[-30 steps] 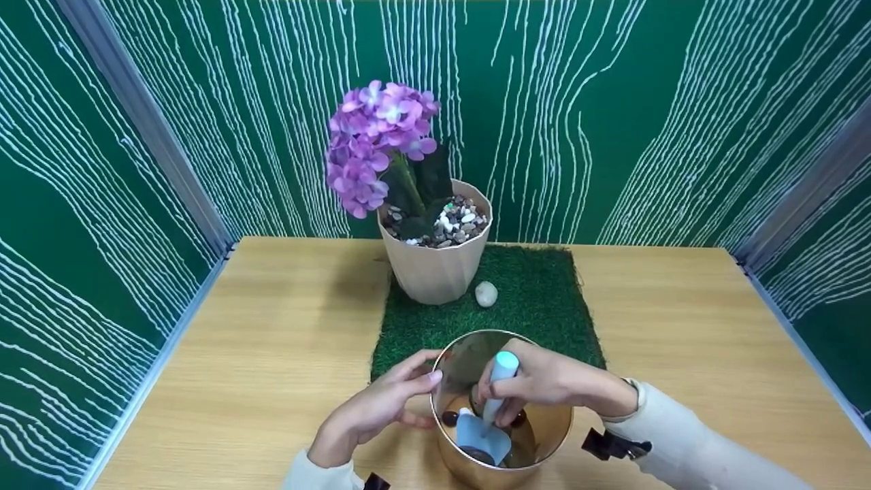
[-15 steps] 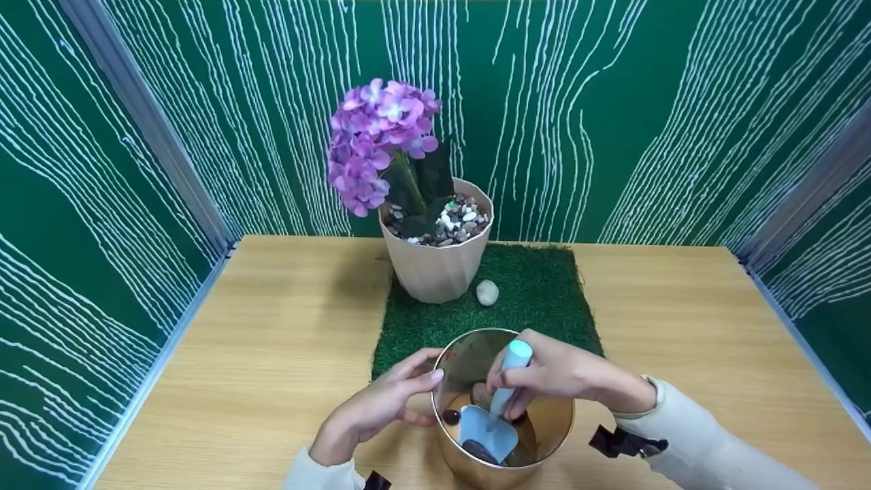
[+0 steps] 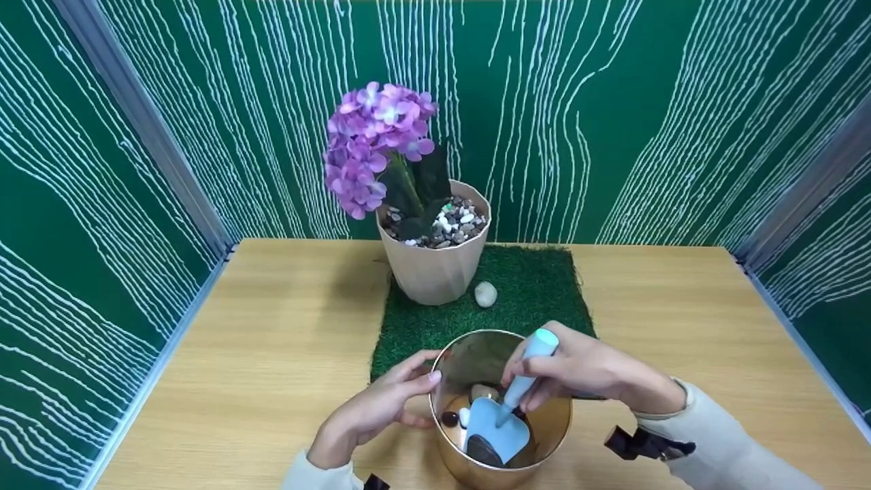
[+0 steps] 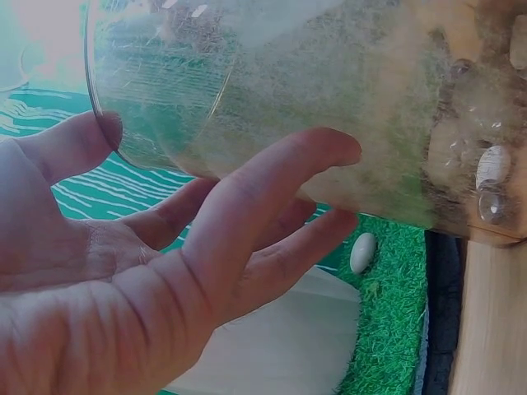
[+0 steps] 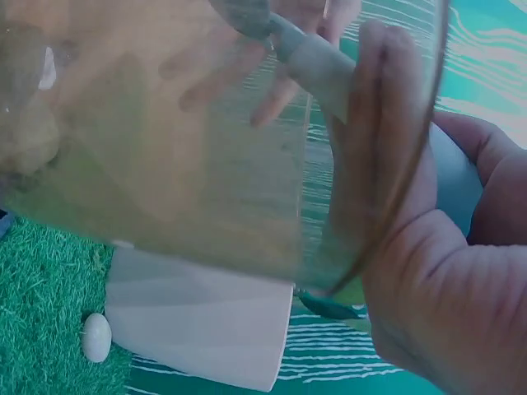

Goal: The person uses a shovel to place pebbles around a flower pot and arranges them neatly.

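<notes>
My right hand [image 3: 578, 361] grips the handle of a small light blue trowel [image 3: 495, 423], slanted down into a round amber-tinted glass jar [image 3: 554, 442]. A dark stone [image 3: 482, 449] overlaps the low edge of the blade. Other pebbles lie at the jar's bottom: a tan stone [image 3: 483, 393], a dark round one [image 3: 450, 418] and a white pebble [image 3: 464, 417]. My left hand [image 3: 381, 401] rests against the jar's left side; its thumb is at the rim, and the left wrist view shows its fingers [image 4: 305, 152] spread along the glass wall.
Behind the jar stands a pale ribbed pot [image 3: 435, 275] with purple flowers [image 3: 378, 146] and gravel, on a green turf mat [image 3: 537, 292]. A whitish stone [image 3: 486, 295] lies beside the pot. Green line-patterned panels [image 3: 626, 136] enclose the wooden table [image 3: 292, 306].
My right hand has moved right and slightly away, tilting the trowel's handle further right. The blade has shifted right, uncovering more pebbles. My left hand and the jar stay put.
</notes>
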Available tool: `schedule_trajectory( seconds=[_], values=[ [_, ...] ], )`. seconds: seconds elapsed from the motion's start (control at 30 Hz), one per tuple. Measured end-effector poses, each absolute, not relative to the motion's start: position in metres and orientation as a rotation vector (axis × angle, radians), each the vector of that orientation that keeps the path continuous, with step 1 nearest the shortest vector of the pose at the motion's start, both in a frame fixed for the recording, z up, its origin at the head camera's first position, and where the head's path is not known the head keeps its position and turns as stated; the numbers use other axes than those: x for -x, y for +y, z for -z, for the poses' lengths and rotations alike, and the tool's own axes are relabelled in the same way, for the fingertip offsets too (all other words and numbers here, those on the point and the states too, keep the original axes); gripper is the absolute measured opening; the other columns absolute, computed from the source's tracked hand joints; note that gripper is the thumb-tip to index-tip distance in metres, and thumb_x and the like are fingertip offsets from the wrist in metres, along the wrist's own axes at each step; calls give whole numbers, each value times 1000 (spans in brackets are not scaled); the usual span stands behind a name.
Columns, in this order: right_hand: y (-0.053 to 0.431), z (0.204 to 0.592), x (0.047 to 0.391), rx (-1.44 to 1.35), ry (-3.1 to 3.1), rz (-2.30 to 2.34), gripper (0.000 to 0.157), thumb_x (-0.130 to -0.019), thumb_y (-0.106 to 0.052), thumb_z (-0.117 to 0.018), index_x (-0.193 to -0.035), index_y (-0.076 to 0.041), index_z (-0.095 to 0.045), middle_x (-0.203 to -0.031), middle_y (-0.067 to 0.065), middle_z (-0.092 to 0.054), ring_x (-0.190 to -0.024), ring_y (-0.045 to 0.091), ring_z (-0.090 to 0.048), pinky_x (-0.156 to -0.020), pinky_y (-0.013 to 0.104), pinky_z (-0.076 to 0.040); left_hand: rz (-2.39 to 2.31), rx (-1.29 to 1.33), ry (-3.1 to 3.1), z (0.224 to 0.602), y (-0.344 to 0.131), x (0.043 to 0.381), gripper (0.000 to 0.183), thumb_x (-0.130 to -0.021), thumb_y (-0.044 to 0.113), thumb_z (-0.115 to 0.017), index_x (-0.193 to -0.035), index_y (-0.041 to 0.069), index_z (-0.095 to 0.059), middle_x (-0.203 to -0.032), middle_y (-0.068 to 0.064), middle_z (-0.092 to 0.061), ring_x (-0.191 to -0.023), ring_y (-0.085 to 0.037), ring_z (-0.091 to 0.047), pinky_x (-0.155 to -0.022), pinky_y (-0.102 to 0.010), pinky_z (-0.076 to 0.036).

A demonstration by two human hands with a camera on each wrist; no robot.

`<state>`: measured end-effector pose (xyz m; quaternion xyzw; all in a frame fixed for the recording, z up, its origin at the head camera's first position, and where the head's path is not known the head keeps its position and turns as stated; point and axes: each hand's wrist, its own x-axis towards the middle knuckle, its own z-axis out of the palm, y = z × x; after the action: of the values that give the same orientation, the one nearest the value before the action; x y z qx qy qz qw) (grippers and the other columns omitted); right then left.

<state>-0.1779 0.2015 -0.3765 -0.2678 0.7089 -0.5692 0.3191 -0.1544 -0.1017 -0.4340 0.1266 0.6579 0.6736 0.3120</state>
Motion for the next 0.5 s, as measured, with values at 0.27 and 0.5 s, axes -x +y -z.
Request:
schedule_trajectory(
  seconds=[0.27, 0.5],
  values=[
    [216, 379, 175, 654, 1810, 1589, 31, -104, -1, -51, -110, 27, -63, -94, 8, -79, -75, 8, -78, -70, 26, -64, -1776, -345, 1742, 435, -102, 154, 50, -112, 32, -50, -157, 11, -43, -148, -24, -50, -142, -38, -52, -95, -53, -62],
    [227, 382, 172, 609, 1750, 1659, 33, -104, -1, -49, -112, 30, -58, -93, 7, -80, -76, 8, -78, -70, 25, -64, -1789, -323, 1738, 436, -102, 154, 50, -112, 31, -50, -157, 11, -43, -146, -23, -50, -142, -38, -51, -95, -53, -62]
  ],
)
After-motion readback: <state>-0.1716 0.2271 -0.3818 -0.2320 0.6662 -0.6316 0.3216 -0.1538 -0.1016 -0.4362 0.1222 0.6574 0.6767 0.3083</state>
